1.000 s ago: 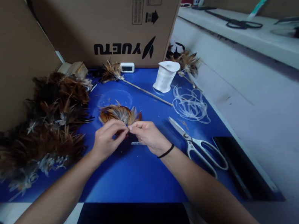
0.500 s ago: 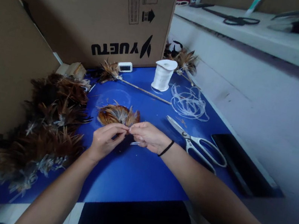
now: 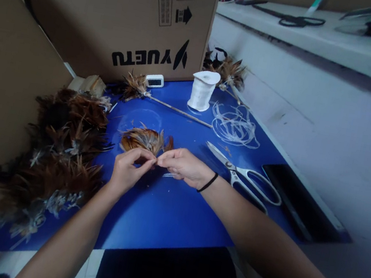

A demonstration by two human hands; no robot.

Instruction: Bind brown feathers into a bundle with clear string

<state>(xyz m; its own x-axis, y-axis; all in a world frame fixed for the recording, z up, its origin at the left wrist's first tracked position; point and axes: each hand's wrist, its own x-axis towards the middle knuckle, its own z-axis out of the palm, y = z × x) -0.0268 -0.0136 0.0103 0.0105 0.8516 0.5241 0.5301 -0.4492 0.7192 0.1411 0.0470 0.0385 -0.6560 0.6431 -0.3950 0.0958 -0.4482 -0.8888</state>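
A fan-shaped bunch of brown feathers [image 3: 143, 138] stands just beyond my fingertips, its quill ends hidden by my hands. My left hand [image 3: 127, 169] is closed in a pinch of thumb and forefinger at the base of the bunch. Touching it there, my right hand [image 3: 186, 167] is also pinched shut, with a dark band on the wrist. A short end of thin whitish ribbon [image 3: 168, 175] sticks out below the right fingers. To the right lie open-bladed scissors [image 3: 233, 168] with white handles.
Feather bunches [image 3: 64, 161] are heaped at the left. Behind lie a feather-topped stick [image 3: 179, 111], a white spool [image 3: 202, 92], tangled clear ribbon [image 3: 235, 126] and a small digital display [image 3: 154, 80]. A cardboard box [image 3: 96, 10] walls the back; a dark flat device [image 3: 298, 200] lies right.
Both hands have shifted very slightly left and up, still pinched together. A reddish-brown feather tip now shows apart from the bunch, above my right fingers.
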